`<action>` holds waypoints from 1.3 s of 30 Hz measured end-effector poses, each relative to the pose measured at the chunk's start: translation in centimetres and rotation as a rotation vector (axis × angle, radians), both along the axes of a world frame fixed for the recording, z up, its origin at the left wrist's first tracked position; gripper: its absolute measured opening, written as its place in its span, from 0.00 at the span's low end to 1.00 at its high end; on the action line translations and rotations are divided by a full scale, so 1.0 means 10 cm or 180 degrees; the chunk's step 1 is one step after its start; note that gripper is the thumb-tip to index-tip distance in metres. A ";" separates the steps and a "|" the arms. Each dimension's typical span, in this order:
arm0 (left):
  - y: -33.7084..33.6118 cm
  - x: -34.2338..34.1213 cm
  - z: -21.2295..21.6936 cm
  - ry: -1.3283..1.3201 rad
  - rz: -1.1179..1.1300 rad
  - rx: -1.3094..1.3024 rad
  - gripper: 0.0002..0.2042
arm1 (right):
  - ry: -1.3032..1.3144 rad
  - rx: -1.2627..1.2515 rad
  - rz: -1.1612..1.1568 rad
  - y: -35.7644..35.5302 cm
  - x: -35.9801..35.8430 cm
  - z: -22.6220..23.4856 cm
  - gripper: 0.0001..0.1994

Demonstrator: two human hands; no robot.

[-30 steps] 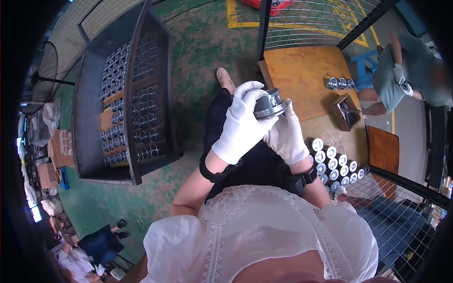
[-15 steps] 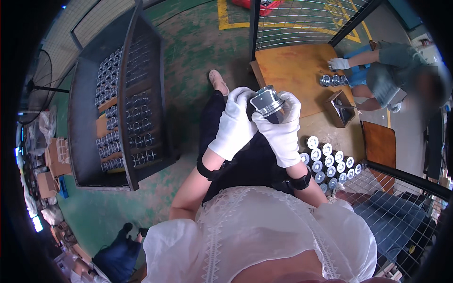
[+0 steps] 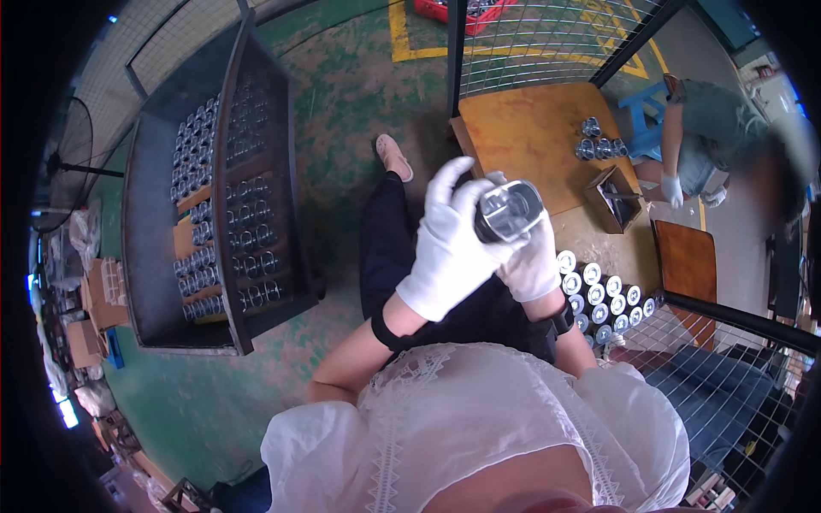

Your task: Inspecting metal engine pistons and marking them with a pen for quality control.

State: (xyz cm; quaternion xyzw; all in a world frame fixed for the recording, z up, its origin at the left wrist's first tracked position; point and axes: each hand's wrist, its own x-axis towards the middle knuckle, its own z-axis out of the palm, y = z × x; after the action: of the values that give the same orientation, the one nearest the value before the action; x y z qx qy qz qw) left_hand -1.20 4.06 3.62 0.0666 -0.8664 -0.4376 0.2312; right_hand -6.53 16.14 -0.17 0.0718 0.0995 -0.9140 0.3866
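Note:
A silvery metal piston (image 3: pixel 510 211) is held up in front of my body, its hollow underside turned into view. My left hand (image 3: pixel 449 244), in a white glove, grips it from the left with the index finger lifted off. From the right, my white-gloved right hand (image 3: pixel 532 261) supports it; most of those fingers are hidden behind the piston. Just right of that hand, several pistons (image 3: pixel 594 295) stand in rows with their round tops facing up.
A dark metal cart (image 3: pixel 184 342) on the left holds rows of pistons. Ahead right, a wooden table (image 3: pixel 522 128) carries a few pistons (image 3: pixel 601 148) and a small open box (image 3: pixel 613 198). A co-worker (image 3: pixel 710 128) sits beyond it. Wire mesh (image 3: pixel 547 64) rises behind the table.
The piston has been turned so its hollow side shows. My left index finger has lifted, and my right hand has shifted lower. The co-worker's gloved hand has left the table; another piston stands there.

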 end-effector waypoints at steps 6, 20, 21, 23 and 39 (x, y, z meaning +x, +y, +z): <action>0.05 0.00 0.02 0.0195 -0.0252 -0.0302 0.27 | -0.0097 -0.0339 -0.0184 0.01 -0.04 -0.01 0.24; 0.26 -0.12 -0.10 0.0373 -0.0668 0.0390 0.34 | 0.0538 0.0740 -0.1008 0.20 0.00 0.05 0.23; 0.25 -0.08 -0.08 0.0465 -0.0537 0.0112 0.34 | 0.0374 0.0329 -0.0814 0.17 0.03 0.04 0.23; 0.27 -0.04 -0.16 0.0347 -0.0538 0.0070 0.33 | 0.0306 0.0269 -0.0696 0.16 0.06 -0.09 0.23; 0.23 -0.09 -0.15 0.0388 -0.0815 0.0048 0.28 | 0.1574 0.2554 0.0233 0.61 0.00 -0.25 0.32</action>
State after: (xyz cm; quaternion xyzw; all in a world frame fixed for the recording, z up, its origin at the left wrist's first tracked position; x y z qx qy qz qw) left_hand -2.15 6.35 2.08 -0.0695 -0.8488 -0.4733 0.2251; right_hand -6.51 22.26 -2.68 -0.0078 0.5364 -0.7789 0.3249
